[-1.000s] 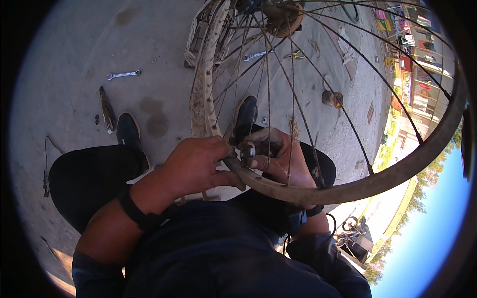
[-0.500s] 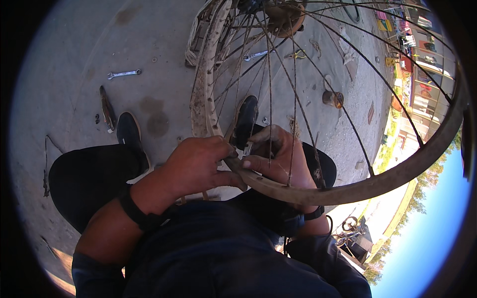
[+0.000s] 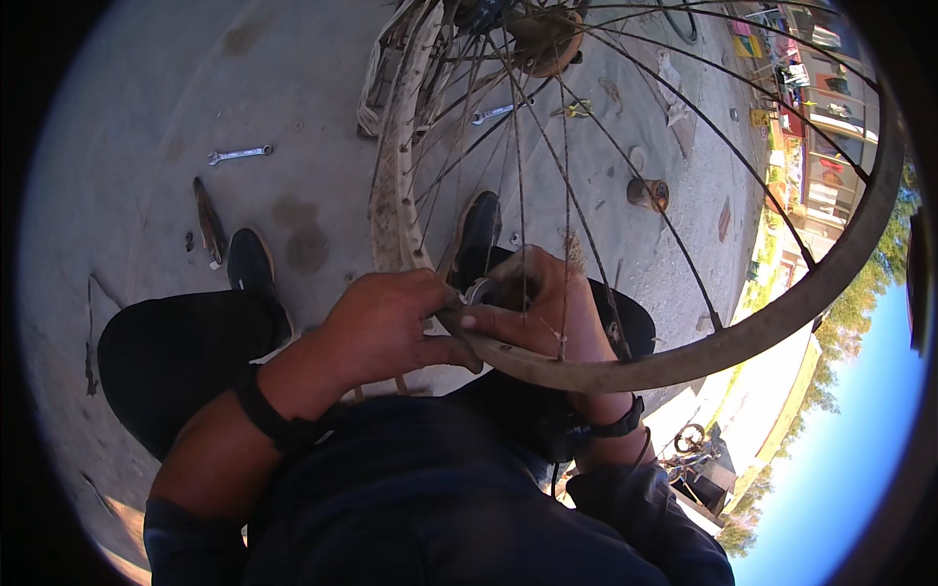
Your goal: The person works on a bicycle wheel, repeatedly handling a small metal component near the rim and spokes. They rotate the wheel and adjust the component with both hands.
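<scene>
A spoked bicycle wheel [image 3: 674, 369] with a dusty, worn rim stands tilted before me, its lower edge between my hands. My left hand [image 3: 391, 317] is closed on the rim, thumb below and fingers above. Just right of it, my right hand [image 3: 537, 303] reaches among the spokes with fingers curled. It pinches a small silver metal piece [image 3: 477, 291] against the inner side of the rim. The fingers hide most of that piece, so its exact kind is unclear. The rusty hub [image 3: 547, 44] is at the top of the view.
On the concrete floor lie a combination wrench [image 3: 239, 155], a second wrench [image 3: 500, 112], a dark-handled tool [image 3: 208, 225] and yellow-handled pliers [image 3: 576, 108]. A rusty can [image 3: 648, 193] is to the right. My shoes flank the wheel's near side.
The rim has shifted slightly up and left. My right fingers have turned the silver piece, which now shows a rounder side. My left hand keeps its hold.
</scene>
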`<action>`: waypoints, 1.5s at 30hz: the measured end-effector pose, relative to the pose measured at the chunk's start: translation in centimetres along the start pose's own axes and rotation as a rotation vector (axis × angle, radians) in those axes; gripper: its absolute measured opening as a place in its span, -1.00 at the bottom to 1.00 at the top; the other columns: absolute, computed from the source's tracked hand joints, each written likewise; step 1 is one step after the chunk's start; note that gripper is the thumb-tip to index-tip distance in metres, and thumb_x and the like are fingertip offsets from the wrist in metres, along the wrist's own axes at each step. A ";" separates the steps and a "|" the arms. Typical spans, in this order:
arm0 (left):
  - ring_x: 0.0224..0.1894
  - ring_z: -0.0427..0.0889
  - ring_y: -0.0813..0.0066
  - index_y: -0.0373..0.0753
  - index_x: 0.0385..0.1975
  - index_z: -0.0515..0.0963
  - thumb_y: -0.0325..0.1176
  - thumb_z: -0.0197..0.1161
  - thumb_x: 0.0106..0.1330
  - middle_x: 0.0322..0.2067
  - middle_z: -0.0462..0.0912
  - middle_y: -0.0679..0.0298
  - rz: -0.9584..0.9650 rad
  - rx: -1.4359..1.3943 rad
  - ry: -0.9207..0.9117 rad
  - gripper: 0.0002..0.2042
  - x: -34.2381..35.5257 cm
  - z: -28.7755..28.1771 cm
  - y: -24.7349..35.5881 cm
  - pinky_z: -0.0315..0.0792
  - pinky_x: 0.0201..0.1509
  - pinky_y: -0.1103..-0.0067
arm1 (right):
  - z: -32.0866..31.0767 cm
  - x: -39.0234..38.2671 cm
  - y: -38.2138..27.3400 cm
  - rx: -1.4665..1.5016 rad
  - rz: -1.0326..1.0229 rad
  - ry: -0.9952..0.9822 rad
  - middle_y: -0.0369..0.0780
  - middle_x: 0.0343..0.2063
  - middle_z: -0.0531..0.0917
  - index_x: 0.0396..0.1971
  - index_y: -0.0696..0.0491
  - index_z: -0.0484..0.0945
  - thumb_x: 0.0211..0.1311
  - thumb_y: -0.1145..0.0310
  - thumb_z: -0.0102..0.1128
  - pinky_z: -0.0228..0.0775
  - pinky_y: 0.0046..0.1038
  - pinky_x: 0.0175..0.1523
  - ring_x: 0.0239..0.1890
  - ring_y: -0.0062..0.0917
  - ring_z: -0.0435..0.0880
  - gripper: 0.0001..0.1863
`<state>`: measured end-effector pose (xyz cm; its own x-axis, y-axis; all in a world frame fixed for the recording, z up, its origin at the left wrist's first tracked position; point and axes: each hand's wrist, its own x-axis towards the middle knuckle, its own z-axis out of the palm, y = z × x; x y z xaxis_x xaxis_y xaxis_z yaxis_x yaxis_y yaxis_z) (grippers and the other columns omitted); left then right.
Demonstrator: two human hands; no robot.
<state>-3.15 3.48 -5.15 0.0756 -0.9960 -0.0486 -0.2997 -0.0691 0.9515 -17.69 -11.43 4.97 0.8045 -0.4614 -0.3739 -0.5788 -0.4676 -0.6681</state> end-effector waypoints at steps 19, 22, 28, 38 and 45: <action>-0.25 0.72 0.08 -0.21 -0.23 0.66 -0.04 0.66 -0.10 -0.33 0.67 0.17 -0.011 0.020 -0.026 -0.50 -0.2 -0.1 0.2 0.58 -0.18 0.33 | -0.3 -0.5 0.7 0.019 0.123 -0.195 -0.10 -0.20 0.54 -0.09 -0.22 0.80 0.00 0.17 0.48 0.44 -0.32 -0.26 -0.23 -0.24 0.60 -0.62; -0.25 0.71 0.07 -0.21 -0.23 0.67 -0.03 0.66 -0.11 -0.33 0.68 0.17 -0.030 0.007 -0.033 -0.49 -0.1 -0.2 0.3 0.58 -0.18 0.33 | -0.3 -0.4 0.9 0.053 0.129 -0.201 -0.11 -0.20 0.53 -0.08 -0.23 0.80 0.01 0.18 0.48 0.42 -0.34 -0.25 -0.23 -0.25 0.58 -0.62; -0.33 0.71 0.14 -0.24 -0.30 0.69 0.16 0.59 -0.05 -0.37 0.66 0.19 -0.025 -0.003 -0.022 -0.44 0.0 -0.1 0.1 0.56 -0.24 0.32 | -0.4 -0.5 1.4 -0.075 -0.003 -0.202 -0.11 -0.28 0.51 -0.05 -0.27 0.79 0.05 0.16 0.45 0.33 -0.34 -0.34 -0.32 -0.27 0.56 -0.61; -0.34 0.70 0.15 -0.23 -0.30 0.69 0.14 0.59 -0.05 -0.38 0.65 0.20 -0.013 -0.033 0.000 -0.46 0.0 0.1 -0.2 0.55 -0.25 0.33 | -0.2 0.0 1.1 -0.114 -0.063 -0.192 -0.09 -0.32 0.53 0.01 -0.26 0.75 0.14 0.19 0.38 0.39 -0.32 -0.34 -0.34 -0.25 0.61 -0.62; -0.33 0.69 0.13 -0.23 -0.34 0.68 0.15 0.59 -0.07 -0.40 0.62 0.19 -0.005 0.009 -0.007 -0.46 0.0 -0.1 -0.1 0.54 -0.26 0.31 | 0.1 -0.4 1.6 0.130 0.084 -0.198 -0.07 -0.16 0.60 -0.05 -0.19 0.77 0.16 0.25 0.44 0.54 -0.32 -0.17 -0.21 -0.20 0.68 -0.69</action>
<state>-3.03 3.47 -5.21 0.0705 -0.9960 -0.0555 -0.3074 -0.0746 0.9487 -18.92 -11.94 3.92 0.7719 -0.3318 -0.5423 -0.6333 -0.3268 -0.7015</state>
